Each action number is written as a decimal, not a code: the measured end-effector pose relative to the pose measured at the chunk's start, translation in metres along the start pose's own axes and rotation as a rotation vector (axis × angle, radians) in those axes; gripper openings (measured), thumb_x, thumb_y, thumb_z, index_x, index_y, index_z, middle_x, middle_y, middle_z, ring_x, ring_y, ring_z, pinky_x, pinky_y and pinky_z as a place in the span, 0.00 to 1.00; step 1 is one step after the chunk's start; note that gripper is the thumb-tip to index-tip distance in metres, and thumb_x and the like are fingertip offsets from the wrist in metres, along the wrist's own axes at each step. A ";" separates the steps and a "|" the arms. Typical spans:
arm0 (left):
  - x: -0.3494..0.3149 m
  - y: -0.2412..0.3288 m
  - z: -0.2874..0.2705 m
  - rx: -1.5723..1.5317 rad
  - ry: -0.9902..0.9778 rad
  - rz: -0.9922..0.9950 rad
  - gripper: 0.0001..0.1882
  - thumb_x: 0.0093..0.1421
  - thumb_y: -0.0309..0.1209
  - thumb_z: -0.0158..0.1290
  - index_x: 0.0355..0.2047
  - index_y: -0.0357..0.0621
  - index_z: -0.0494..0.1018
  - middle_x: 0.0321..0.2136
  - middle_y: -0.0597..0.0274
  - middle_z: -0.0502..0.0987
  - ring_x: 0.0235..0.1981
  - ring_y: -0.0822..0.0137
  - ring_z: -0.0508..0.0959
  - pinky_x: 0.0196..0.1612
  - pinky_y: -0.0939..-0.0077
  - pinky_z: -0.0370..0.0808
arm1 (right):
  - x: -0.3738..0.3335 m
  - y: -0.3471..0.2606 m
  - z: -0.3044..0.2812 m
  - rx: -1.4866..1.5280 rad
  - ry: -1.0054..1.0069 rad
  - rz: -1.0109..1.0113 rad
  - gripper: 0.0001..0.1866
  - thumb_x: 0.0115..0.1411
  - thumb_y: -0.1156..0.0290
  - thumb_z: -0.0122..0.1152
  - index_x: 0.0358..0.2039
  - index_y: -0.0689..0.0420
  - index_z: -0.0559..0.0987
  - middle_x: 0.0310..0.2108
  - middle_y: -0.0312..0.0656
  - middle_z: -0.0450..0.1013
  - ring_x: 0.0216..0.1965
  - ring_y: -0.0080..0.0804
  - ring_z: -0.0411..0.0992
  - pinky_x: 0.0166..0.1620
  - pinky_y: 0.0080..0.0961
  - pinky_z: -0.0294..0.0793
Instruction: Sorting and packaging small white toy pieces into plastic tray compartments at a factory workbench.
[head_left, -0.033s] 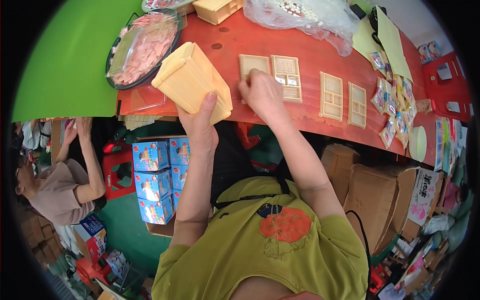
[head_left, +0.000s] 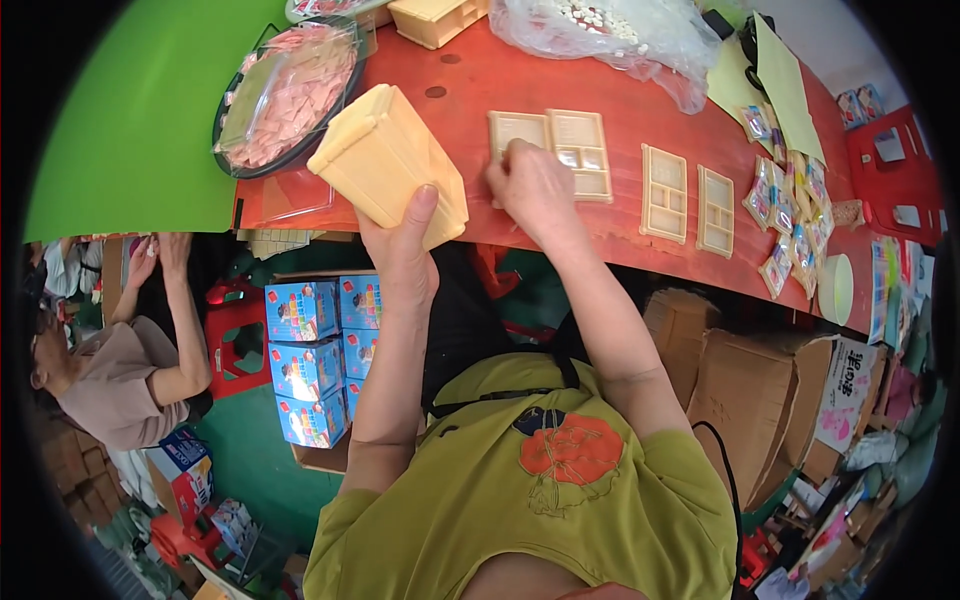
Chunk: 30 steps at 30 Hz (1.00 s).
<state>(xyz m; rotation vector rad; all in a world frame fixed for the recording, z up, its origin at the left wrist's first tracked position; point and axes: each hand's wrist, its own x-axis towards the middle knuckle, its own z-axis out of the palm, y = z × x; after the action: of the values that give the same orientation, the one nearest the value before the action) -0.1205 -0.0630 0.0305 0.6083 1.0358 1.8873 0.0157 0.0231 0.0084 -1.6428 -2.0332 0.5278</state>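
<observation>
My left hand [head_left: 400,240] grips a thick stack of nested cream plastic trays [head_left: 385,160], held tilted above the near table edge. The thumb lies along the stack's near side. My right hand [head_left: 535,190] is closed, fingers curled down at a cream compartment tray [head_left: 518,127] lying on the red table; the fingertips are partly hidden behind the knuckles. That tray sits side by side with a second compartment tray [head_left: 578,130], their edges touching or nearly so. Farther right lie a third tray [head_left: 663,195] and a fourth tray [head_left: 715,210], apart from each other.
A dark basin of pink packets [head_left: 290,100] stands at the table's left. At the back are a cream container [head_left: 435,22] and a clear bag of white pieces [head_left: 610,35]. Small packets [head_left: 790,205] pile up at right. Blue boxes [head_left: 305,370] fill a carton below; a co-worker [head_left: 130,370] sits left.
My right hand has shifted slightly to the right, and the tray under it has moved right too. The neighbouring tray has also slid a little right. The left hand's stack is nearly still.
</observation>
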 end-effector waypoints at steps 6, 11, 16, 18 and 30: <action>-0.007 -0.011 0.007 0.005 -0.015 -0.080 0.39 0.54 0.23 0.65 0.62 0.39 0.57 0.54 0.55 0.71 0.54 0.63 0.74 0.57 0.68 0.73 | -0.021 0.009 -0.047 0.428 -0.142 -0.024 0.11 0.61 0.65 0.63 0.32 0.62 0.79 0.27 0.43 0.77 0.30 0.32 0.76 0.36 0.31 0.73; -0.008 -0.024 0.019 -0.128 -0.138 -0.224 0.36 0.55 0.25 0.65 0.60 0.39 0.58 0.51 0.53 0.73 0.50 0.63 0.77 0.53 0.68 0.76 | -0.038 -0.009 -0.060 0.812 -0.233 -0.181 0.05 0.59 0.78 0.66 0.34 0.64 0.78 0.30 0.34 0.72 0.32 0.19 0.69 0.37 0.17 0.69; -0.006 -0.018 0.014 -0.077 -0.135 -0.172 0.36 0.55 0.25 0.65 0.60 0.39 0.58 0.52 0.54 0.72 0.51 0.63 0.76 0.55 0.68 0.75 | -0.042 -0.017 -0.048 0.911 -0.224 -0.049 0.04 0.61 0.76 0.65 0.33 0.62 0.79 0.29 0.32 0.72 0.31 0.17 0.68 0.37 0.16 0.68; -0.004 -0.017 0.010 -0.032 -0.055 -0.089 0.37 0.55 0.24 0.64 0.61 0.39 0.57 0.53 0.55 0.72 0.53 0.62 0.75 0.57 0.67 0.74 | -0.041 -0.018 -0.045 0.975 -0.218 0.011 0.04 0.62 0.74 0.64 0.33 0.61 0.79 0.28 0.31 0.72 0.31 0.16 0.68 0.37 0.16 0.68; 0.003 0.014 -0.016 0.059 0.039 0.003 0.40 0.55 0.25 0.64 0.64 0.39 0.56 0.57 0.55 0.70 0.57 0.63 0.72 0.61 0.65 0.70 | 0.009 -0.030 0.014 -0.009 -0.084 -0.056 0.17 0.61 0.60 0.57 0.25 0.62 0.76 0.16 0.40 0.77 0.30 0.42 0.79 0.34 0.38 0.76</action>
<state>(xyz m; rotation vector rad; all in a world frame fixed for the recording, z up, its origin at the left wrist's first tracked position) -0.1399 -0.0709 0.0342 0.6099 1.1197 1.8831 -0.0174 0.0254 0.0149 -1.5887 -2.1383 0.5778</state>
